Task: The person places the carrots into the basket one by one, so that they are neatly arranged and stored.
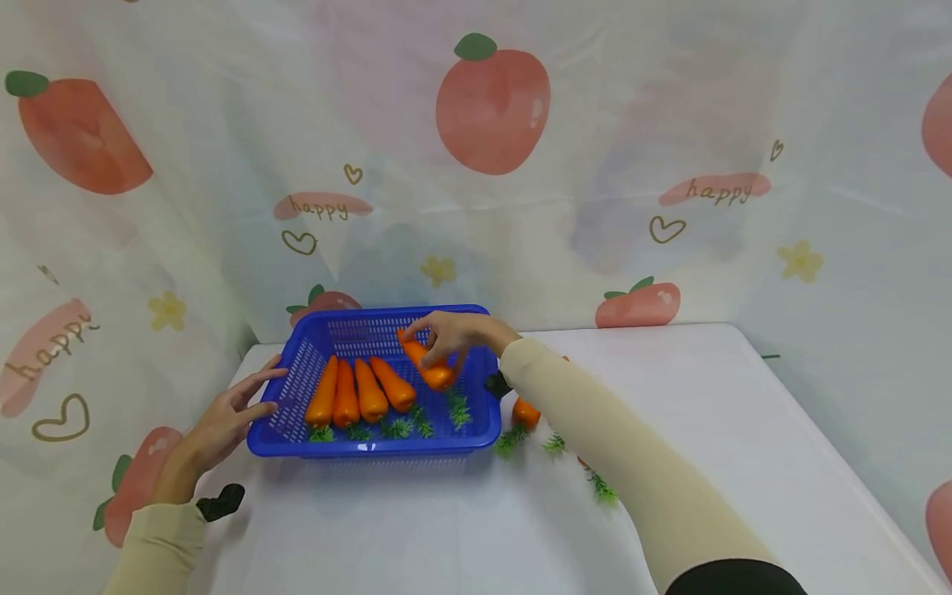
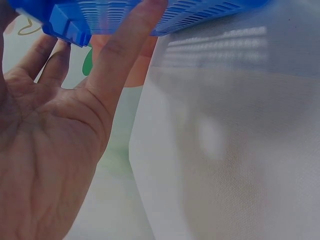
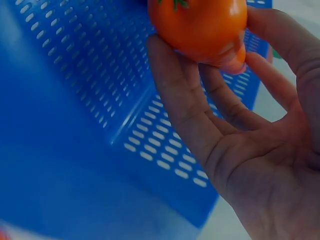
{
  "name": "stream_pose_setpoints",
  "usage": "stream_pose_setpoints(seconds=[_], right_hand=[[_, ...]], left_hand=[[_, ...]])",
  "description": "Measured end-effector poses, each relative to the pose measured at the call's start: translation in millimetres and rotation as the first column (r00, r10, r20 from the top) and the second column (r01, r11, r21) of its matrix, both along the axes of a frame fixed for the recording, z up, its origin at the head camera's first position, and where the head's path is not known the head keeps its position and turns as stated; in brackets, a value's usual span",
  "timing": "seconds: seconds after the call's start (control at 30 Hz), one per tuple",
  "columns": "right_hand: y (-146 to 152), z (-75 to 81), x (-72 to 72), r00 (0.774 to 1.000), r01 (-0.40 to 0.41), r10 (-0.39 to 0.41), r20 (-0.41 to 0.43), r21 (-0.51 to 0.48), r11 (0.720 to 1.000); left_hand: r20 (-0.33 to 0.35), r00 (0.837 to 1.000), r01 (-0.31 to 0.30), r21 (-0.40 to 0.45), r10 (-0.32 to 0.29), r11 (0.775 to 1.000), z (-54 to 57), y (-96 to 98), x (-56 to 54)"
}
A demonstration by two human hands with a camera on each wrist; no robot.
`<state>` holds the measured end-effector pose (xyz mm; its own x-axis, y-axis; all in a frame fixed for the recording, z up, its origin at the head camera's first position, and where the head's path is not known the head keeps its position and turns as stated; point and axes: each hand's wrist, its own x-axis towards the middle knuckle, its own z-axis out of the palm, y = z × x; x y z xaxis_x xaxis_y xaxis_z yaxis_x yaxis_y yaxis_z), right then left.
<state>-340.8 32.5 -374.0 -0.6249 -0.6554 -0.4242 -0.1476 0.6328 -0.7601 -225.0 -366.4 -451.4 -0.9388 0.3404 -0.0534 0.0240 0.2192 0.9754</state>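
Currently, four glossy orange, tapered carrots [image 1: 346, 398] lie side by side in the rectangular blue perforated plastic basket [image 1: 312, 449], narrow ends toward its far side; this portion of the loading appears complete. A fifth orange carrot [image 1: 415, 350] is pinched between the thumb and fingers of the right hand [image 1: 455, 334], toward the basket's right end; whether it bears on the basket cannot be told. Judged from this layout, its placement is unfinished. Remaining outside: one loose orange carrot [image 1: 525, 412], just beside the basket's right end on the white surface [image 1: 416, 529], plus feathery green tufts [image 1: 601, 487] near the cream sleeve [image 1: 632, 446], which hides part of this area; the exact count is not visible.

The left hand [image 1: 225, 423] is spread, touching the basket's left end.

Materials: the basket is smooth plastic with rows of slotted openings. The carrots are smooth and shiny, thick and rounded at the tufted end. The surface shows a fine-grained texture in the left wrist view.
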Motion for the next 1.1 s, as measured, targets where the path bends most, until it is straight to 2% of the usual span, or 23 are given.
stream_pose_setpoints(seconds=[0.2,0.67,1.1], right_hand=[[-14.1,-12.5,-4.4,0.999,0.023,-0.024,0.035,0.034,0.999],[-30.2,-25.9,-8.8,1.0,0.013,-0.016,0.027,0.109,0.994],[-38.6,-40.8,-11.8,0.999,0.031,-0.032,0.013,0.122,0.992]], left_hand=[[0.011,1.0,0.004,0.004,-0.004,1.0,0.0,-0.3,-1.4],[0.011,1.0,0.0,0.018,0.0,1.0,0.4,-0.2,-2.4],[0.013,1.0,-0.006,0.028,0.006,1.0,-1.3,0.1,-3.9]])
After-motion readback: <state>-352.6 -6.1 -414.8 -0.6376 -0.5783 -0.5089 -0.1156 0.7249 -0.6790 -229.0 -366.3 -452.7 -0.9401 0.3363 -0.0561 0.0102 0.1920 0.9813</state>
